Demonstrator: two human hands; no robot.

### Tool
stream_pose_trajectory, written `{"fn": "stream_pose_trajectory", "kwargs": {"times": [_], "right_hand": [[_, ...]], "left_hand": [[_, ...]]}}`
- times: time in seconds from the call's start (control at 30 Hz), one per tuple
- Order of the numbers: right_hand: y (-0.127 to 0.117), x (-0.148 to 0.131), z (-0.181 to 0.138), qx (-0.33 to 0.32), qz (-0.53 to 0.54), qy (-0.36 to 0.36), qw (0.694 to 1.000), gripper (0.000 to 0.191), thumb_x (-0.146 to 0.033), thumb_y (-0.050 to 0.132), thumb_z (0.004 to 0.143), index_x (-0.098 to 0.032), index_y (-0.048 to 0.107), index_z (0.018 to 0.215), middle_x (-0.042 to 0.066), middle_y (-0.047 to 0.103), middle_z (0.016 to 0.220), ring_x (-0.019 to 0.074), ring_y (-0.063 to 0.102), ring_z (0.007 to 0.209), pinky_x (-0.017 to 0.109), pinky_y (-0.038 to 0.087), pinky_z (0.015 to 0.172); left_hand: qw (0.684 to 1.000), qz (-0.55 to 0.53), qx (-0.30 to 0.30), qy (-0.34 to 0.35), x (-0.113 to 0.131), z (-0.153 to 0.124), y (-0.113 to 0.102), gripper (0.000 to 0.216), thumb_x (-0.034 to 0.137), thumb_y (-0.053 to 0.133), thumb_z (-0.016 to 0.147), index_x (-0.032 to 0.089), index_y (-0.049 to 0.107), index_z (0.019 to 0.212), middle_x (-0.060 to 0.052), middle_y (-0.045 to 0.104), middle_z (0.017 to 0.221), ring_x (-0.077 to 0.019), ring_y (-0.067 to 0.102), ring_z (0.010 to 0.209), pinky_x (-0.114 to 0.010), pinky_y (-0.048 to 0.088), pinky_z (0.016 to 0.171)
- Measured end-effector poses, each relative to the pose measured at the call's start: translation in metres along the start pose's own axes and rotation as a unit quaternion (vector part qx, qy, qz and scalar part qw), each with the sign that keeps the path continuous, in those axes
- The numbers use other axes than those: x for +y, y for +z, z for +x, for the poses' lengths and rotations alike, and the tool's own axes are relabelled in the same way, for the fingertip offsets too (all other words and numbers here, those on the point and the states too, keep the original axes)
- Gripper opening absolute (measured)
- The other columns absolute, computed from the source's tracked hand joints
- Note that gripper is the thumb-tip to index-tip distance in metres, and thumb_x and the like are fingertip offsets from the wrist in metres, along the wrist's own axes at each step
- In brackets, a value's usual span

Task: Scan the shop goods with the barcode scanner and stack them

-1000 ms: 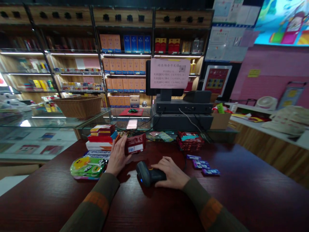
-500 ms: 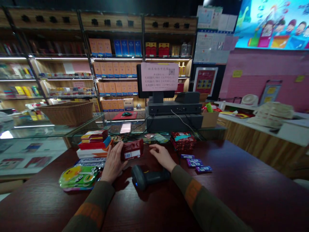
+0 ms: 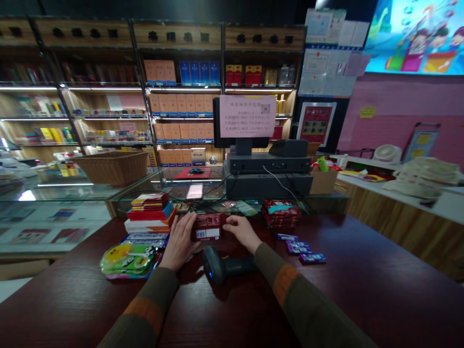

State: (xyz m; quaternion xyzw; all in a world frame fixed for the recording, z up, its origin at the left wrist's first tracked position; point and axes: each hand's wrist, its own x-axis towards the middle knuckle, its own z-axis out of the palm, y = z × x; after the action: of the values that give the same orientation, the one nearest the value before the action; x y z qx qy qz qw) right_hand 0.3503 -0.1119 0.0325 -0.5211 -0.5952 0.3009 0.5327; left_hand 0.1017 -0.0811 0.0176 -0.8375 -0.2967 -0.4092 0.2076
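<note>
A dark red snack packet (image 3: 209, 226) with a white barcode label stands on its edge above the dark wooden counter (image 3: 232, 314). My left hand (image 3: 181, 242) is closed around its left end, the thumb below. At the other end, the fingers of my right hand (image 3: 242, 232) pinch the packet's right edge. A black barcode scanner (image 3: 217, 267) with a small blue light lies between my forearms, just below the packet. Left of my left hand are a green cartoon-patterned package (image 3: 128, 260) and a stack of red, white and blue boxes (image 3: 150, 215).
Right of my right hand lies a pile of red packets (image 3: 281, 215), with small purple packs (image 3: 299, 247) in front. Behind the counter stand a cash register monitor with a paper sign (image 3: 246, 116) and a cardboard box (image 3: 324, 182). A wicker basket (image 3: 112, 168) sits on the glass case at left.
My right hand has moved in from a small gap and now grips the packet's right edge. The packet has turned a little more level. The whole view has shifted slightly.
</note>
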Motion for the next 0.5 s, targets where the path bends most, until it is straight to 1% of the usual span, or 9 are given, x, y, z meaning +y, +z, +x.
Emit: {"fn": "stream_pose_trajectory", "kwargs": {"times": [0.07,0.13,0.23,0.3,0.37,0.43,0.5], "right_hand": [[-0.001,-0.003,-0.001,0.005,-0.011,-0.011,1.0,0.015,-0.033,0.071,0.07,-0.018,0.07,0.073,0.0,0.069,0.073,0.0175,0.062,0.071,0.028,0.045,0.071],[-0.002,-0.007,-0.002,0.008,-0.022,-0.022,0.999,0.015,-0.034,0.07,0.071,-0.019,0.07,0.072,0.0,0.069,0.073,0.0179,0.062,0.072,0.029,0.045,0.073],[-0.003,-0.01,-0.003,0.015,-0.031,-0.03,0.999,0.015,-0.035,0.069,0.071,-0.02,0.071,0.072,0.0,0.071,0.074,0.0187,0.062,0.073,0.029,0.045,0.074],[-0.003,-0.01,-0.003,0.017,-0.031,-0.035,0.999,0.015,-0.035,0.069,0.072,-0.02,0.072,0.072,0.0,0.071,0.074,0.019,0.063,0.073,0.03,0.045,0.073],[-0.003,-0.011,-0.004,0.017,-0.031,-0.041,0.999,0.015,-0.035,0.068,0.073,-0.021,0.072,0.072,0.0,0.072,0.074,0.0192,0.063,0.072,0.03,0.045,0.073],[-0.003,-0.012,-0.006,0.018,-0.029,-0.042,0.999,0.015,-0.035,0.068,0.074,-0.021,0.073,0.073,0.0,0.072,0.075,0.0193,0.063,0.072,0.03,0.045,0.073],[-0.001,-0.014,-0.007,0.022,-0.026,-0.042,0.999,0.016,-0.035,0.067,0.075,-0.021,0.074,0.074,0.001,0.073,0.076,0.0196,0.063,0.073,0.03,0.045,0.073]], "left_hand": [[1.0,-0.006,0.001,-0.006,0.0,0.0,-0.001,0.089,0.025,0.064,0.085,0.021,0.012,0.158,-0.017,0.048,0.147,-0.0316,0.043,0.14,-0.056,0.026,0.12],[1.0,-0.017,-0.002,-0.012,0.0,-0.001,0.0,0.089,0.025,0.065,0.086,0.022,0.012,0.158,-0.017,0.045,0.15,-0.031,0.043,0.14,-0.053,0.032,0.118],[0.999,-0.041,-0.002,-0.035,0.0,-0.002,0.002,0.088,0.024,0.064,0.087,0.022,0.011,0.158,-0.018,0.035,0.157,-0.0302,0.038,0.144,-0.047,0.04,0.113],[0.997,-0.047,0.009,-0.055,0.0,-0.003,0.003,0.091,0.025,0.065,0.086,0.022,0.01,0.158,-0.019,0.03,0.159,-0.0312,0.034,0.146,-0.047,0.04,0.112],[0.996,-0.038,0.02,-0.074,-0.001,-0.003,0.005,0.096,0.028,0.069,0.083,0.021,0.009,0.158,-0.02,0.035,0.156,-0.033,0.037,0.143,-0.048,0.039,0.111],[0.994,-0.023,0.022,-0.104,-0.003,-0.005,0.007,0.101,0.032,0.074,0.079,0.019,0.012,0.157,-0.02,0.047,0.147,-0.0337,0.048,0.134,-0.049,0.04,0.109],[0.99,-0.015,0.017,-0.142,-0.004,-0.006,0.008,0.099,0.035,0.076,0.077,0.018,0.019,0.155,-0.017,0.058,0.133,-0.0322,0.057,0.122,-0.048,0.042,0.104]]}}
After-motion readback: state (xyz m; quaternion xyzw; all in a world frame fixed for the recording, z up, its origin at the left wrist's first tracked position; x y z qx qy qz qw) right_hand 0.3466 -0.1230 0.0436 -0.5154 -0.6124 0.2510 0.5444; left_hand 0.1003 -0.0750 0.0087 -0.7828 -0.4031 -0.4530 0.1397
